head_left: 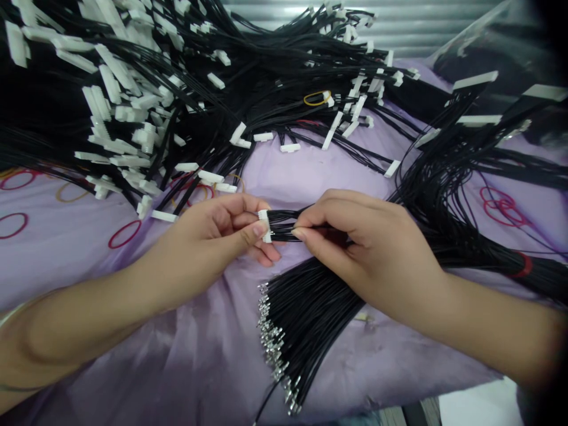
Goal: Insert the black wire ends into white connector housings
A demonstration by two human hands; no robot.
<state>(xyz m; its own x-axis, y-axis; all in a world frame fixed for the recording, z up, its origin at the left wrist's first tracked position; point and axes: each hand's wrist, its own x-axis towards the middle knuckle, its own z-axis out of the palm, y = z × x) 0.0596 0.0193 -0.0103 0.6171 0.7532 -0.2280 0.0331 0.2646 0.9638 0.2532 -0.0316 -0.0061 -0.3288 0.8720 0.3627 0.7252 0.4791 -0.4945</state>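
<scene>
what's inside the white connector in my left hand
Black wires enter the connector from the right. Their ends inside are hidden, and your left hand covers part of it.

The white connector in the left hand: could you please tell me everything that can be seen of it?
The white connector is a narrow, plastic-looking block, its long side running nearly up and down in the picture, tilted slightly. The left hand pinches it, the thumb tip covering part of its face. Black wires run from its right side in an upper and a lower group, with a gap between. The right hand is close by but apart from it. Finer details are too small to tell.
</scene>
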